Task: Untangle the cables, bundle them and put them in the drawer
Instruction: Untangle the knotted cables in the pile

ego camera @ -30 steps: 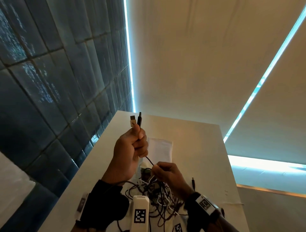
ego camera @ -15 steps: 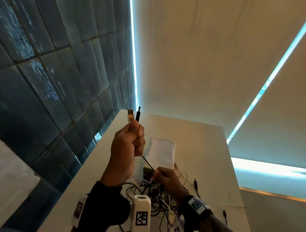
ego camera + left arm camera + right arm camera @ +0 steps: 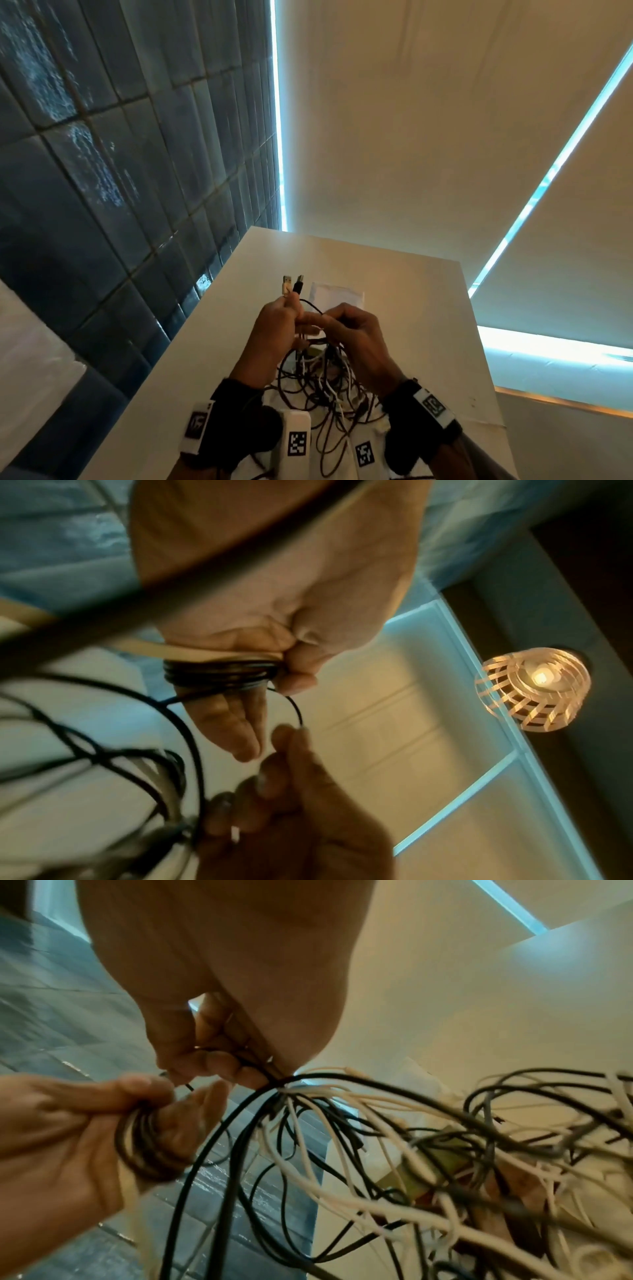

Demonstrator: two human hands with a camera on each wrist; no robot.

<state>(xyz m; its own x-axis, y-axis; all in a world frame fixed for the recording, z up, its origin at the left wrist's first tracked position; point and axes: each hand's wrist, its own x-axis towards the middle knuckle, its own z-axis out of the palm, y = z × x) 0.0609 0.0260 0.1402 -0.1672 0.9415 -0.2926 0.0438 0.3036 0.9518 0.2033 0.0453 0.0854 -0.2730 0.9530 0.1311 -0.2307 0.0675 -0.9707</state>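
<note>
My left hand (image 3: 286,313) holds a black cable (image 3: 219,673) wound in several turns around its fingers. A white USB plug (image 3: 285,285) and a black plug (image 3: 299,284) stick up above its thumb. Right beside it, my right hand (image 3: 330,320) pinches the loose run of the same thin black cable (image 3: 297,712) between thumb and fingertips. In the right wrist view the coil (image 3: 147,1142) circles the left fingers. A tangle of black and white cables (image 3: 318,387) hangs and lies below both hands on the white table (image 3: 411,308).
A flat white packet (image 3: 337,294) lies on the table beyond the hands. A dark tiled wall (image 3: 120,188) runs along the table's left edge. A lit slatted lamp (image 3: 534,688) hangs overhead. No drawer is in view.
My left hand has come down with the two plugs. My right hand has risen from the tangle and now meets it, pinching the black cable close to the left fingers.
</note>
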